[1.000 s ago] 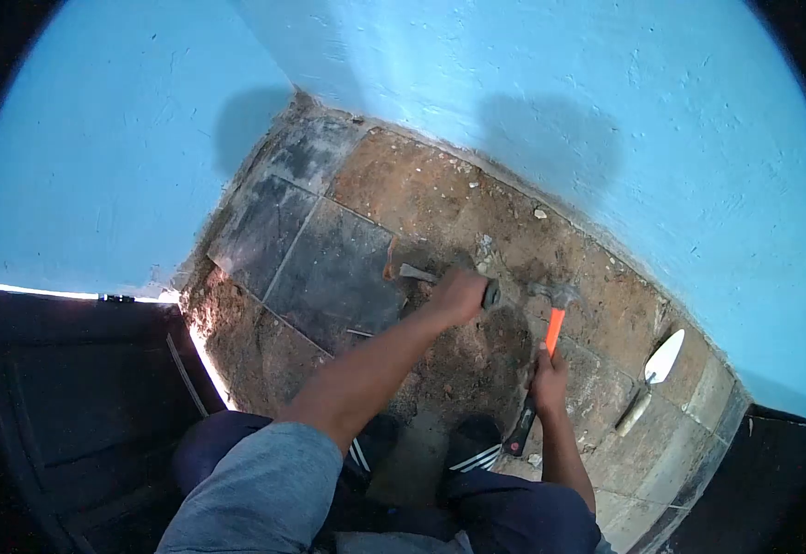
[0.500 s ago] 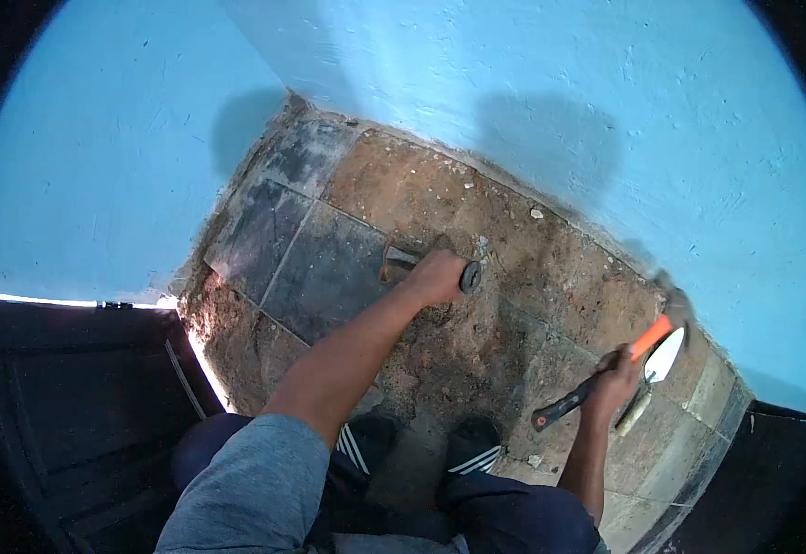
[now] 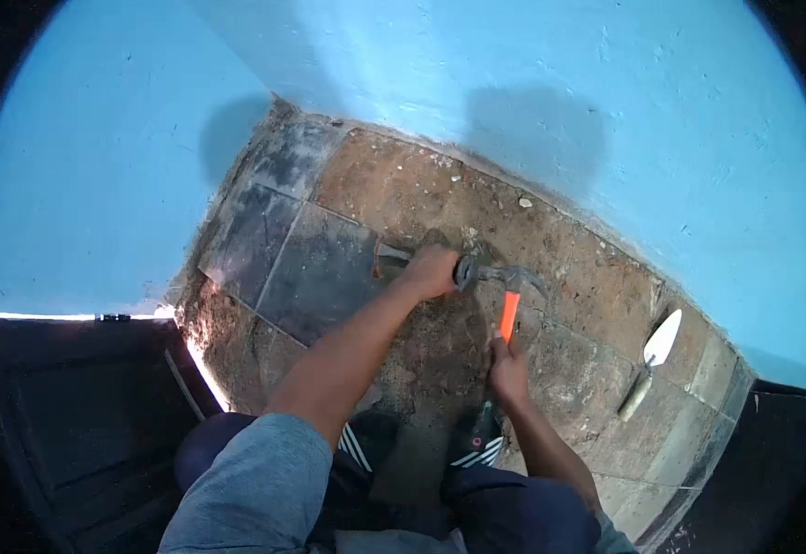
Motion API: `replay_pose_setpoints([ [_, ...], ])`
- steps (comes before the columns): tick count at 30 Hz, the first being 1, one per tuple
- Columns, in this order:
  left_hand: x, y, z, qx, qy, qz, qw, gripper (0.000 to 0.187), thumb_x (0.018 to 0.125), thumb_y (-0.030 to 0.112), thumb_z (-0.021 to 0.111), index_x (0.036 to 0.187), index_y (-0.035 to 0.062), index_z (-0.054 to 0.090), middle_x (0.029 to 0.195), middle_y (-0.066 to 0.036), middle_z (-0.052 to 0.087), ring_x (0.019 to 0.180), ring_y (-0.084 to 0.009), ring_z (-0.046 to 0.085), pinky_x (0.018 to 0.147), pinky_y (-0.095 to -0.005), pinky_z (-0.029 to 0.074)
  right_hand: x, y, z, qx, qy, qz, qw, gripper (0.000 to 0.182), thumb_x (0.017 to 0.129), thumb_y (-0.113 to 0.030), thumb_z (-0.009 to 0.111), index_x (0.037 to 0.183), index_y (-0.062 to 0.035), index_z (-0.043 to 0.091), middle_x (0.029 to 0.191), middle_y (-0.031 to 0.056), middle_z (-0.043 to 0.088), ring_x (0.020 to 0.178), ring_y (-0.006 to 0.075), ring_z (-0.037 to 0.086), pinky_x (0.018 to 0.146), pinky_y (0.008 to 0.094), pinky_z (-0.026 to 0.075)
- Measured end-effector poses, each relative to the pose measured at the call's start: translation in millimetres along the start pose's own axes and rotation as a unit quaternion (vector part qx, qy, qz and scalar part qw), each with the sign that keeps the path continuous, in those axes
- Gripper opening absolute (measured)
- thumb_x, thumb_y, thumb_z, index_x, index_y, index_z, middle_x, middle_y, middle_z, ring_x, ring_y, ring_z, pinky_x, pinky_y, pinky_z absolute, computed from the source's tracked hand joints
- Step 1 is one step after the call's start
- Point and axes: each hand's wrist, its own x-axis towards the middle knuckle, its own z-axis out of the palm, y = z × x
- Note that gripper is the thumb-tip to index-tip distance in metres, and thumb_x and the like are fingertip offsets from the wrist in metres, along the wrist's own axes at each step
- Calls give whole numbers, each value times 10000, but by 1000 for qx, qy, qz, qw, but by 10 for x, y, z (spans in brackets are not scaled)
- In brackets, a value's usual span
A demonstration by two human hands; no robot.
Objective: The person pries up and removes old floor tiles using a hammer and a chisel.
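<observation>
My left hand (image 3: 432, 271) is closed around a wide-bladed chisel (image 3: 393, 253) held low and nearly flat. The blade meets the edge of a dark floor tile (image 3: 324, 268), and the round guard (image 3: 465, 272) shows beyond my fist. In my right hand (image 3: 509, 367) is a claw hammer (image 3: 510, 319) with an orange and black handle. Its head is at the butt end of the chisel, apparently touching it. A pointed trowel (image 3: 664, 337) lies on the floor to the right of the hammer.
Brown, crumbly ground (image 3: 393, 180) with small rubble borders the tiles. Blue walls (image 3: 551, 55) meet at the far corner. A dark door (image 3: 79, 397) stands at left. My feet in striped footwear (image 3: 477, 443) are close below the work.
My right hand has swung the hammer leftward, from beside the trowel to the chisel's end. My left hand and the chisel have stayed nearly in place.
</observation>
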Motion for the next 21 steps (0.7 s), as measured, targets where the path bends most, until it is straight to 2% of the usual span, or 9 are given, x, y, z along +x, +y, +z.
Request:
replay_pose_setpoints([
  [1, -32, 48, -39, 3, -7, -2, 1000, 178, 744, 148, 725, 893, 53, 714, 907, -221, 704, 926, -410, 673, 834, -511, 524, -26, -15, -66, 33, -5, 30, 999, 354, 1020, -357, 576, 956, -10, 600, 720, 46, 582, 668, 205, 553, 639, 404, 456],
  [4, -114, -49, 204, -12, 38, 24, 999, 219, 753, 215, 744, 902, 55, 733, 914, -223, 705, 907, -416, 684, 825, -517, 537, 40, 388, -347, 3, -6, 16, 1000, 264, 1055, -321, 521, 1071, -68, 591, 689, -8, 515, 593, 123, 533, 535, 292, 434],
  [5, -156, -12, 223, -8, 24, 18, 1000, 228, 750, 212, 745, 913, 53, 732, 925, -222, 706, 913, -414, 684, 827, -516, 537, 224, 777, -419, 54, -23, 14, 998, 258, 1061, -306, 502, 1181, -82, 541, 708, 27, 528, 626, 154, 580, 569, 310, 497],
  [8, -263, 201, 262, -1, -6, -4, 1000, 262, 740, 210, 750, 945, 49, 726, 951, -220, 706, 936, -410, 680, 842, -513, 532, -77, 162, -440, 263, -63, 101, 957, 274, 1067, -283, 483, 1266, -95, 492, 733, 62, 547, 676, 194, 634, 607, 319, 539],
  [9, -300, 266, 288, -1, -9, -12, 1000, 276, 735, 213, 754, 954, 48, 723, 958, -219, 704, 948, -410, 675, 852, -512, 528, -57, 177, -487, 284, -97, 103, 948, 309, 1063, -254, 488, 1323, -94, 443, 795, 78, 569, 723, 216, 665, 619, 306, 546],
  [12, -376, 352, 438, 18, 29, 12, 999, 227, 723, 169, 739, 926, 68, 724, 894, -204, 703, 911, -398, 682, 823, -499, 534, 0, 197, -526, 295, -92, 113, 944, 372, 1044, -232, 536, 1372, -76, 453, 866, 91, 612, 757, 243, 688, 614, 327, 549],
  [16, -388, 419, 597, 21, 109, 34, 993, 201, 727, 156, 734, 905, 63, 720, 840, -201, 699, 889, -387, 691, 808, -496, 537, 23, 199, -492, 298, -80, 121, 944, 348, 1032, -171, 536, 1362, -82, 468, 890, 69, 611, 738, 199, 664, 572, 295, 502],
  [19, -308, 496, 465, -86, 86, -46, 992, 187, 742, 152, 729, 899, 52, 719, 894, -216, 706, 921, -396, 685, 829, -511, 532, 19, 226, -485, 301, -80, 122, 942, 338, 1024, -154, 542, 1348, -80, 483, 882, 48, 595, 680, 170, 615, 549, 283, 474],
  [21, -274, 539, 281, -115, 135, -91, 980, 204, 771, 157, 723, 935, 38, 708, 935, -219, 711, 946, -407, 681, 841, -517, 529, 62, 291, -529, 290, -96, 108, 946, 325, 1022, -162, 549, 1333, -80, 501, 863, 33, 580, 633, 152, 574, 534, 278, 462],
])
